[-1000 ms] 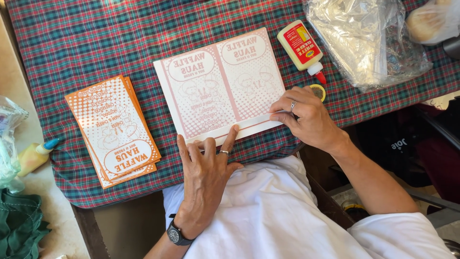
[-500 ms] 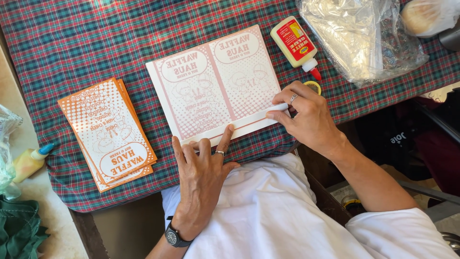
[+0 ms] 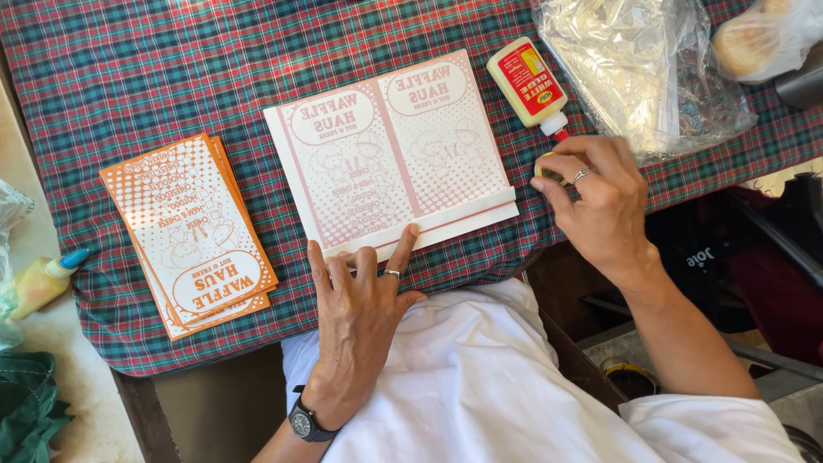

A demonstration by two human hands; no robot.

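Note:
A white sheet printed in pink with two panels [image 3: 394, 146] lies flat on the plaid tablecloth [image 3: 129, 69], a white strip folded along its near edge. My left hand [image 3: 356, 317] rests with its fingers spread, the tips pressing that folded edge. My right hand [image 3: 600, 201] is off the sheet to the right. Its thumb and fingers pinch a small yellow ring [image 3: 547, 171] just below the red nozzle of a white glue bottle [image 3: 525, 81] lying on its side.
A stack of orange printed cards [image 3: 193, 231] sits left of the sheet. A crumpled clear plastic bag [image 3: 643, 69] lies at the far right. Another small bottle with a blue tip [image 3: 43, 279] and a green cloth [image 3: 26, 411] are beyond the table's left edge.
My right hand left the sheet's right corner and moved right to the yellow ring by the glue nozzle. My left hand stayed on the folded edge.

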